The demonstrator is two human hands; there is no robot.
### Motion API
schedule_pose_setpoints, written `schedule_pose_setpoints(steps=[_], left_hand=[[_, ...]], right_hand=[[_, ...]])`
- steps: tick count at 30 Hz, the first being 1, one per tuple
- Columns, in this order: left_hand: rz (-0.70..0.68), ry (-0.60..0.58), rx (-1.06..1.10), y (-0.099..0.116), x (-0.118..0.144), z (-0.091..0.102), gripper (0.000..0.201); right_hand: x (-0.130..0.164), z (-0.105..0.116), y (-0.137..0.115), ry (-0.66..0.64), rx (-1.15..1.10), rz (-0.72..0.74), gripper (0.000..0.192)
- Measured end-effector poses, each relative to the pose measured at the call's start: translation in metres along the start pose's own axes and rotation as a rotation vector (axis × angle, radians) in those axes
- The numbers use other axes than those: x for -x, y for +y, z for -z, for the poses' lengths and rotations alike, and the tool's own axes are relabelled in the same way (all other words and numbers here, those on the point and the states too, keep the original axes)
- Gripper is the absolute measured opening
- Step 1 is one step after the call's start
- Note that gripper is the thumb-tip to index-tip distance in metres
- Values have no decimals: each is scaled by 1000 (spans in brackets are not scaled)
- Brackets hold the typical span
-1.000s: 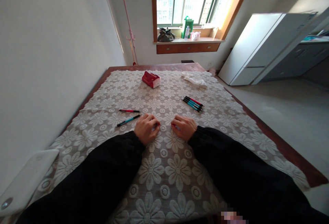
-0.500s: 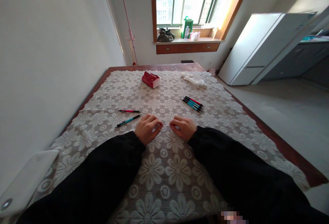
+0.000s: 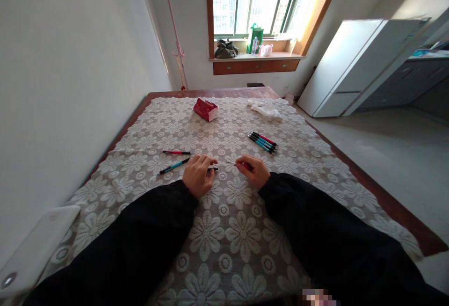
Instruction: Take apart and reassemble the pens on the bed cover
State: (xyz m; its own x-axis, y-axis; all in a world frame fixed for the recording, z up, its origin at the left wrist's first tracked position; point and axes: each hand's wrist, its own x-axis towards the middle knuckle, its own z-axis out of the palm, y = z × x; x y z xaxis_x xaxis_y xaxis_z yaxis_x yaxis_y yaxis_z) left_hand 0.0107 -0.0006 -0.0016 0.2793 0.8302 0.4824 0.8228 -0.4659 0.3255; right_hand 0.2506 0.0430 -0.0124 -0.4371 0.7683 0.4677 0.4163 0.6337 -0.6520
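Observation:
My left hand (image 3: 199,176) is closed on a black pen piece (image 3: 213,169), whose end pokes out past the fingers. Opposite it, my right hand (image 3: 255,171) grips a red pen barrel (image 3: 247,166). A thin pale refill (image 3: 229,163) sticks out of that grip toward the left hand, with a gap between the two hands. Just left of my left hand lie a red and black pen (image 3: 176,152) and a teal and black pen (image 3: 173,166). Beyond my right hand, several red and teal pens (image 3: 261,143) lie side by side in a row.
A floral lace cloth (image 3: 242,233) covers the wooden table (image 3: 400,212). Farther back are a red tissue pack (image 3: 205,109) and a crumpled white plastic bag (image 3: 267,111). A white padded object (image 3: 38,250) stands at the near left, beside the wall.
My hands have drawn slightly apart. The pale thin piece that spanned them now sticks out from my right hand only, and the black and red pen pieces have come into sight.

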Motion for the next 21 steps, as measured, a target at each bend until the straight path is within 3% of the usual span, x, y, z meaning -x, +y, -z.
schedule_pose_setpoints(steps=[3, 10, 21], left_hand=[[8, -62, -72, -1, 1, -3, 17], [26, -75, -70, -5, 2, -6, 14], [-58, -40, -22, 0, 0, 0, 12]], right_hand=[[1, 0, -1, -1, 69, -13, 17], [4, -3, -4, -99, 324, -62, 10], [5, -5, 0, -112, 343, -15, 10]])
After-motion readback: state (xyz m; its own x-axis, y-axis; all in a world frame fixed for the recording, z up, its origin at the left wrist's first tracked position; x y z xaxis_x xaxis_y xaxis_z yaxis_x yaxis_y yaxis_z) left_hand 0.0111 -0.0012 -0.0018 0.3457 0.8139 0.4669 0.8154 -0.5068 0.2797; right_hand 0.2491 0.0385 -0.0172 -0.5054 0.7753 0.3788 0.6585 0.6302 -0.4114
